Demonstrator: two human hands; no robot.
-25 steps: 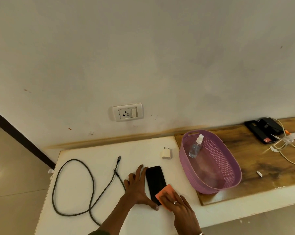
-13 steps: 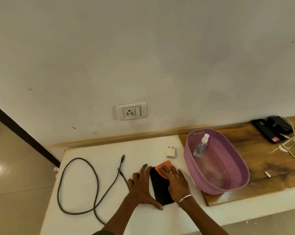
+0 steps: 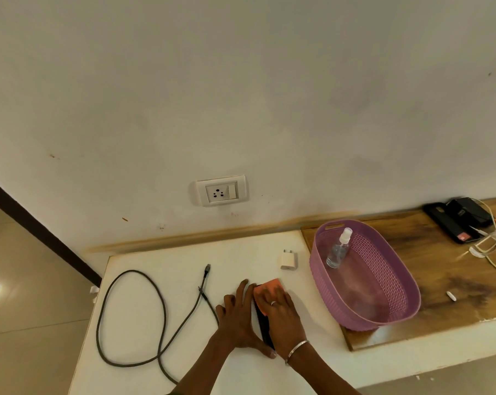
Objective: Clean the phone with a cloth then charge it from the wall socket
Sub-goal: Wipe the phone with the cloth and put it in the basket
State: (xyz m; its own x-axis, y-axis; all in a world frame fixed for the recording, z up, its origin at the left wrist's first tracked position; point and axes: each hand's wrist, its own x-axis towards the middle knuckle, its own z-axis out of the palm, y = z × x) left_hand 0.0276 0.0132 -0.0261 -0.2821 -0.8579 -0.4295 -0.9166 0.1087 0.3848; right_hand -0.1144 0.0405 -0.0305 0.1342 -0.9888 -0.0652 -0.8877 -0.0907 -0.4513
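Observation:
A black phone [image 3: 263, 326] lies flat on the white counter [image 3: 144, 374], mostly hidden under my hands. My right hand [image 3: 281, 315] presses an orange cloth [image 3: 269, 287] with flat fingers onto the phone's far end. My left hand [image 3: 236, 320] rests flat beside the phone's left edge, fingers spread, thumb at its near corner. A white charger adapter [image 3: 288, 260] stands behind the phone. A dark cable [image 3: 132, 317] loops at the left, its plug end [image 3: 207, 269] free. The wall socket [image 3: 221, 191] is on the wall above.
A purple plastic basket [image 3: 395, 317] with a clear spray bottle [image 3: 338, 248] sits right of the phone on a wooden board [image 3: 452, 269]. Black devices [image 3: 457, 219] and white cords [image 3: 489, 246] lie at the far right. The counter's left edge drops to the floor.
My right hand slid the orange cloth from the phone's near end up to its far end, then stayed there. The left hand kept its place beside the phone.

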